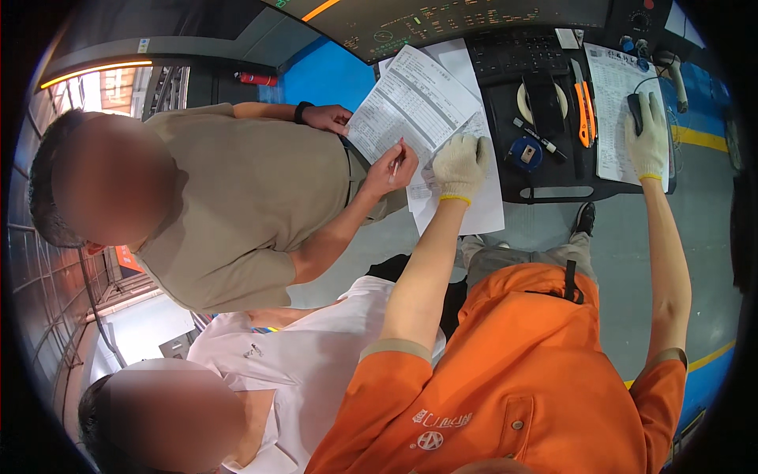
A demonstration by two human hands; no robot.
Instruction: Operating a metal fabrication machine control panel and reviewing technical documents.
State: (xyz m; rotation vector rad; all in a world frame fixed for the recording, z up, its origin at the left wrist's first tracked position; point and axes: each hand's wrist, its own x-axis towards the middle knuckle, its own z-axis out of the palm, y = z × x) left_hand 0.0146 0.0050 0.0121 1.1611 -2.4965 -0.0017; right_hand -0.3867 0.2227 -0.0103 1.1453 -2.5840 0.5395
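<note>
My left hand [460, 164], in a white knitted glove with a yellow cuff, rests on loose white sheets [491, 209] at the edge of the console. Its fingers are curled closed; whatever may be inside them is hidden. Under my right hand [647, 141], gloved alike, is a black computer mouse [635, 112], gripped on top of a sheet of paper [612, 150]. Left of my left hand, a person in a khaki shirt holds a printed form [412, 103] with one hand [328, 118] and a pen [399, 158] in the other hand [389, 171].
Between my hands lie a blue tape measure [524, 153], a black marker [539, 139], a tape roll [522, 107] and an orange utility knife [584, 110]. Beyond are a black keyboard [517, 57] and a screen [442, 20]. A second person in a white shirt [316, 347] is close on my left.
</note>
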